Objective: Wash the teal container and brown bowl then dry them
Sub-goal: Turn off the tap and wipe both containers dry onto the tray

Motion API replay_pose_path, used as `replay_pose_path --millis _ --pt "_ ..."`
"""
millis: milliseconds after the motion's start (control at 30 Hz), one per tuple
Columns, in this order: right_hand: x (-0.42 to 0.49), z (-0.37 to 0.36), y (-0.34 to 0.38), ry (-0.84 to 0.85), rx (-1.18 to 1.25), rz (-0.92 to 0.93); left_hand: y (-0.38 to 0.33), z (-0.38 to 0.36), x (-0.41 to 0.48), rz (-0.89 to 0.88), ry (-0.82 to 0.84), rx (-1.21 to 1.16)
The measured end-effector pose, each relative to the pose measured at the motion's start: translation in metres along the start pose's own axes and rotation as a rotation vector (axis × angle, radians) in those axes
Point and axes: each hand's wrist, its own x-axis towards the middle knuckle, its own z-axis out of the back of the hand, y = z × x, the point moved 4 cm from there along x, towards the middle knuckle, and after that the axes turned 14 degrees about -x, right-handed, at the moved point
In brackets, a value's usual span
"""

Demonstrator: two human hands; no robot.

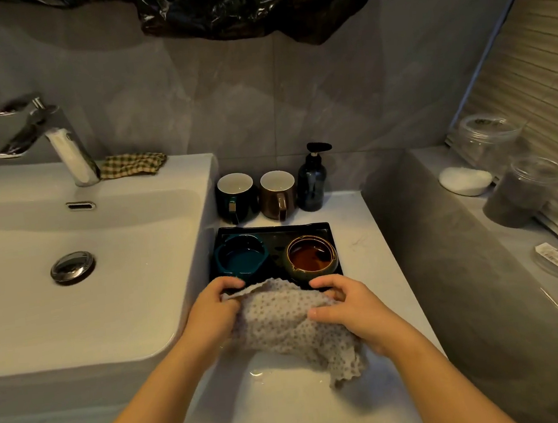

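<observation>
The scene is dim, with a warm yellowish tone. Small glare sits on the faucet (38, 133) and the counter (292, 416). Straight lines bend near the edges, and the jars (491, 144) look soft.

Your left hand (212, 309) and right hand (353, 307) grip the grey cloth (286, 327); teal container (241, 258) and brown bowl (312, 255) sit, apparently wet, in the black tray (272, 228).
</observation>
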Motion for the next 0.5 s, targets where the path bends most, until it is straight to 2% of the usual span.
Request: replay_pose_path --millis 67,100,133,200,233,300,367,433,500 --pt "0.0 0.002 0.001 -0.037 -0.11 0.016 0.001 -0.005 0.0 -0.143 0.005 0.403" --pt "0.001 0.001 0.004 -0.049 -0.148 0.045 -0.001 -0.013 -0.003 -0.253 0.084 0.563" --pt "0.001 -0.001 0.008 -0.043 -0.17 0.081 -0.003 -0.024 -0.006 -0.358 0.206 0.682" --pt "0.0 -0.006 0.014 -0.012 -0.194 0.148 -0.002 -0.045 -0.014 -0.444 0.479 0.853" --pt "-0.001 -0.007 0.017 -0.001 -0.205 0.173 0.001 -0.05 -0.014 -0.446 0.55 0.883" --pt "-0.001 -0.005 0.016 0.025 -0.289 0.176 0.001 -0.046 -0.011 -0.379 0.51 0.792" --pt "-0.001 -0.001 0.011 0.075 -0.56 0.134 0.0 -0.036 -0.007 -0.306 0.451 0.662" --pt "-0.001 0.007 0.007 0.084 -0.737 0.105 -0.007 -0.029 -0.01 -0.291 0.474 0.586" --pt "0.001 0.016 0.007 0.064 -0.638 0.079 -0.015 -0.024 -0.01 -0.283 0.479 0.495"
